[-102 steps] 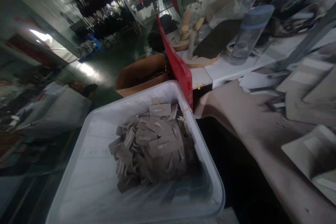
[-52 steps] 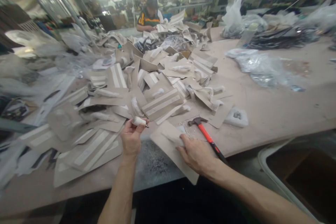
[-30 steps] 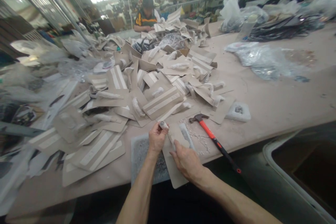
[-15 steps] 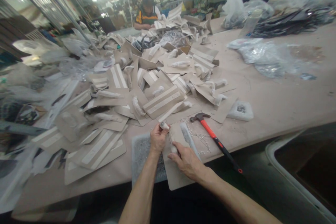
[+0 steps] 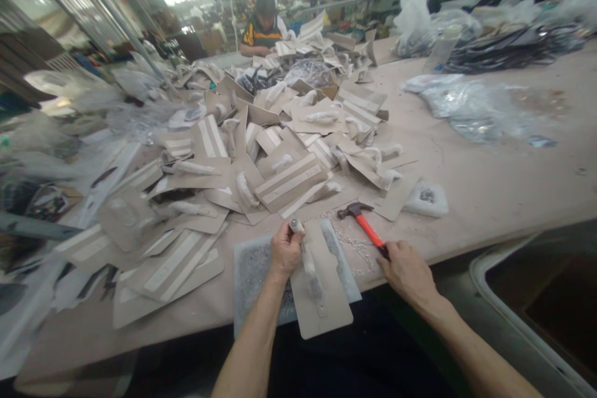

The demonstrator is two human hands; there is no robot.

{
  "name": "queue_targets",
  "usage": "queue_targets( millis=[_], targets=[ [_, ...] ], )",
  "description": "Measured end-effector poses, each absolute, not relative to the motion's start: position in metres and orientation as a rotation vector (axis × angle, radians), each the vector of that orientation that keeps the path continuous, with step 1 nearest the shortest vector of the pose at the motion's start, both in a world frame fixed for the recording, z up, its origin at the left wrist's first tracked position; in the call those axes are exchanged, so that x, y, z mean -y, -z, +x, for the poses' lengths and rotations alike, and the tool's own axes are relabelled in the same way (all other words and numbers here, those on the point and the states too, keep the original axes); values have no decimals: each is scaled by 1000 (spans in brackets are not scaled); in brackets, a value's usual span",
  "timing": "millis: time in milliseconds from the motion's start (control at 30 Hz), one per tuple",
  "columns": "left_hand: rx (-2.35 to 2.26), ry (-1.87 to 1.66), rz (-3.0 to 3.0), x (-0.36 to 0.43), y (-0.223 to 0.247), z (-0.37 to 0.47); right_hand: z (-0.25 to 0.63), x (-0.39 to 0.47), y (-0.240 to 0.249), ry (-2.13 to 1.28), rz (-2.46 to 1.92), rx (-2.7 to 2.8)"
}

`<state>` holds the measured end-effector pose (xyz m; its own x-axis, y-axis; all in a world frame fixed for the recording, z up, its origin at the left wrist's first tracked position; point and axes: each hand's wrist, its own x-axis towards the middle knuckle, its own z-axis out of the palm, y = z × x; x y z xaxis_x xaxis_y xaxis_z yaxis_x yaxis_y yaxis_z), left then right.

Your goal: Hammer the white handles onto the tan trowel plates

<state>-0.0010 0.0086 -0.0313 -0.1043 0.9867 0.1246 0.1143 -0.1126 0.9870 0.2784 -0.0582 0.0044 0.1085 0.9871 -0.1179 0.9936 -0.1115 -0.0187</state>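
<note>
Your left hand (image 5: pixel 285 250) pinches a small white tube (image 5: pixel 296 225) on the card (image 5: pixel 321 289) at the tabletop's near edge. Your right hand (image 5: pixel 407 268) closes on the hammer (image 5: pixel 361 224). Next, I think: lift it, tap carefully.

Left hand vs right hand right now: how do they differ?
The left hand pinches a small pale cylinder over the card; the right hand grips the hammer by its orange handle. Left sits at the tray, right nearer the table edge. Both are bare.
</note>
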Motion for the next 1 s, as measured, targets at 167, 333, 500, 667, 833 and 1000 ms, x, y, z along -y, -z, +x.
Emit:
queue_targets(
  millis=[167, 333, 500, 667, 833, 1000],
  targets=[
    [-1313, -1297, 1450, -9, 20, -3, 283, 51, -4, 899, 2463, -1927],
    [-1276, -1234, 1570, -10, 19, -6, 259, 50, -27, 2357, 2398, -1330],
    [-1278, -1222, 1628, -6, 22, -5, 230, 59, -67, 1814, 2538, -2028],
    [-1311, -1231, 1599, -7, 27, -4, 219, 52, -95, 576, 2112, -2650],
    [-1336, -1232, 1593, -8, 28, -3, 220, 42, -134, 328, 1914, -2736],
    [-1267, -1238, 1594, -8, 24, -4, 216, 49, -138, 105, 2384, -2911]
  ],
)
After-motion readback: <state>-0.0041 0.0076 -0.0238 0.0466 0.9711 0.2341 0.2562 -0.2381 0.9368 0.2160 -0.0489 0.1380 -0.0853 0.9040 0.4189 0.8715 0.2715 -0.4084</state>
